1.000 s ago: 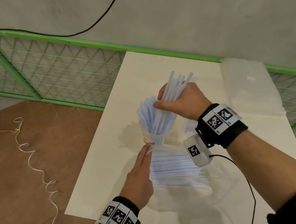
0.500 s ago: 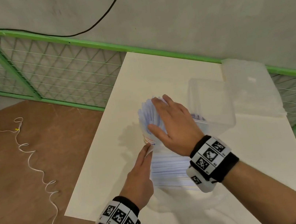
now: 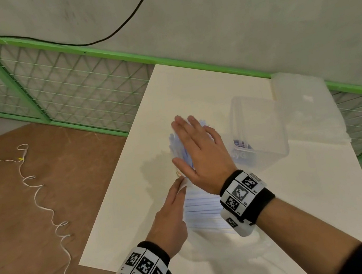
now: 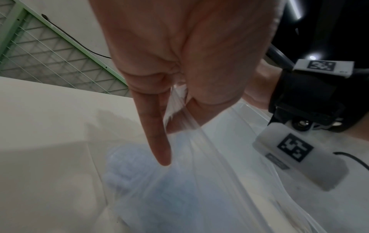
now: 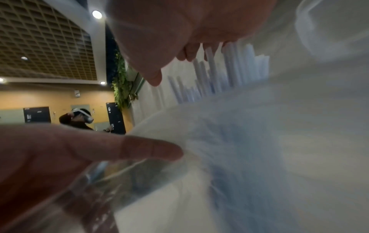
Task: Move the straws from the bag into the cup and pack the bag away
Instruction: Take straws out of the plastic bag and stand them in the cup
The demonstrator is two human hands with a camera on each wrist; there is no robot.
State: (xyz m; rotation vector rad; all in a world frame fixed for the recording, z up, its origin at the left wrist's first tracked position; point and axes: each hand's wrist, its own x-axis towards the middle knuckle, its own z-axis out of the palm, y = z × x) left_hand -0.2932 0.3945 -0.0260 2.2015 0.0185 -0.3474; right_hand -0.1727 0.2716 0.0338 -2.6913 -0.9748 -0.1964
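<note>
While both hands work near its left edge:
Tabletop: the white rectangular tabletop (image 3: 226, 87) carries everything.
Container: a clear plastic box (image 3: 258, 130) stands right of the cup.
Bag: the clear plastic bag (image 3: 204, 206), white straws inside, lies flat before the cup.
Cup: the straw-filled cup (image 3: 179, 172) stands upright.
Right hand (image 3: 201, 155): fingers straight, flat on the pale-blue plastic straws (image 3: 176, 144).
Left hand (image 3: 171, 218): pinching the bag's edge.

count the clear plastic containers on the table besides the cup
2: an open clear plastic box stands right of the straws under the right hand, and a flat translucent lidded container lies behind it by the green rail. More may be hidden.
</note>
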